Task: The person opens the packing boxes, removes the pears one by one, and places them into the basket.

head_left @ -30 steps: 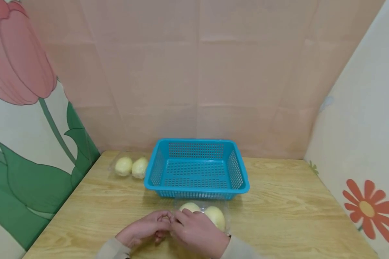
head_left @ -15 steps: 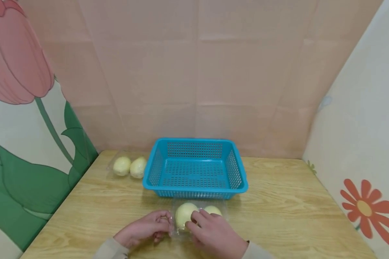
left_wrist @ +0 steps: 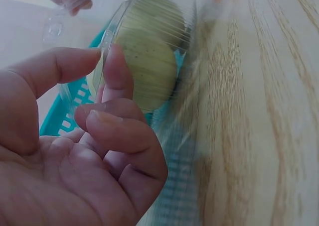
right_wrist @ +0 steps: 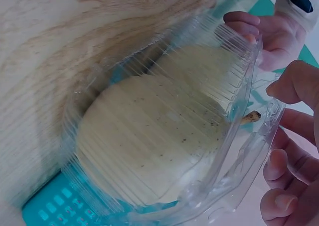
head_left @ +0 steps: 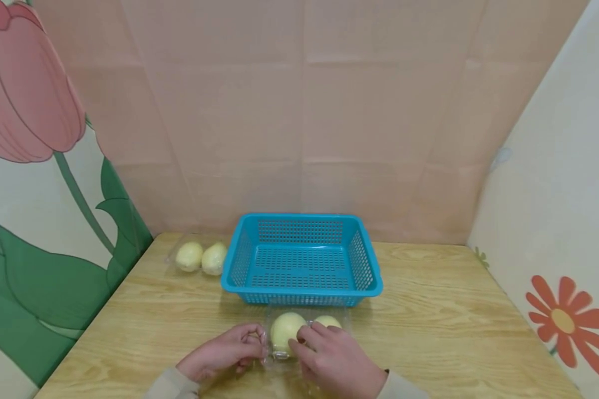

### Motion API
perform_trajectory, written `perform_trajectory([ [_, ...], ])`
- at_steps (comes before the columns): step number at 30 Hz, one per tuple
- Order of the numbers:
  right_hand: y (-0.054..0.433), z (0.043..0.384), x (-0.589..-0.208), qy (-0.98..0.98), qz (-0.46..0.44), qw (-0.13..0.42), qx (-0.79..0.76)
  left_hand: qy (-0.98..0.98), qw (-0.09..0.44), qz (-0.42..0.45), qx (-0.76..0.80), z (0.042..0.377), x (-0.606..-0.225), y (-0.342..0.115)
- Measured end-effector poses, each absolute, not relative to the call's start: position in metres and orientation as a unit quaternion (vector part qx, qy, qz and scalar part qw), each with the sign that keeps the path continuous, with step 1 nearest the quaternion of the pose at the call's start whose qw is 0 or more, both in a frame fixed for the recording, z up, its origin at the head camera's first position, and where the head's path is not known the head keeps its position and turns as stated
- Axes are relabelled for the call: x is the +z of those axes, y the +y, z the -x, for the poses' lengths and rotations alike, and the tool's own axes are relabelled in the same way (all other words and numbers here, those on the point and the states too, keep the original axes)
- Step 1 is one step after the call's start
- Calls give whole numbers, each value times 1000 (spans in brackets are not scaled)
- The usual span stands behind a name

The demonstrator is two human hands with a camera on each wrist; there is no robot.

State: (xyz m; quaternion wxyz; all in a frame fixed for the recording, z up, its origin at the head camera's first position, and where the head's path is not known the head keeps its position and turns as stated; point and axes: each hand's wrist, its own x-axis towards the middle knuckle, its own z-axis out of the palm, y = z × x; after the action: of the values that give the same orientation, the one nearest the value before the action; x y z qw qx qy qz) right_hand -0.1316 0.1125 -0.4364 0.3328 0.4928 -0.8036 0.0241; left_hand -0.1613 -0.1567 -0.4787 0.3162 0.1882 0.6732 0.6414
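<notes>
Clear box [right_wrist: 230, 149], two pears [right_wrist: 149, 136] inside, sits on surface [head_left: 429, 310], low in head view. Left grip [head_left: 229, 348] pinches box edge at 9 o'clock. Right grip [head_left: 336, 360] at 5 o'clock seems to pinch plastic edge; fingers partly hide it. Blue basket [head_left: 301, 291] just past box, 12 o'clock. Second box [head_left: 172, 257] with pears, 10 o'clock. Risk: hard tug on stiff plastic could tip box, send pears rolling; slick edge could slip free.

The place looks staged, booth-like, its building type unclear: a wood-grain bench [head_left: 429, 310] meets a creased pinkish sheet [head_left: 304, 111], between pale side walls [head_left: 544, 194] bearing a large pink tulip [head_left: 37, 88] and red-orange flower [head_left: 563, 321].
</notes>
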Motion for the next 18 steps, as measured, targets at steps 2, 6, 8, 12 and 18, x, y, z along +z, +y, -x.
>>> perform_trajectory([
  [2, 112, 132, -436, -801, -493, 338, 23, 678, 311, -185, 639, 161, -478, -156],
  [6, 112, 133, -435, -798, -493, 344, 26, 684, 308, -180, 637, 160, -478, -155],
  [8, 112, 133, -435, -799, -493, 344, 29, 684, 310, -177, 636, 160, -478, -155],
  [12, 113, 134, -432, -797, -494, 346, 31, 682, 314, -171, 638, 159, -478, -154],
  [18, 117, 139, -410, -803, -476, 353, 55, 677, 311, -171, 645, 159, -478, -154],
])
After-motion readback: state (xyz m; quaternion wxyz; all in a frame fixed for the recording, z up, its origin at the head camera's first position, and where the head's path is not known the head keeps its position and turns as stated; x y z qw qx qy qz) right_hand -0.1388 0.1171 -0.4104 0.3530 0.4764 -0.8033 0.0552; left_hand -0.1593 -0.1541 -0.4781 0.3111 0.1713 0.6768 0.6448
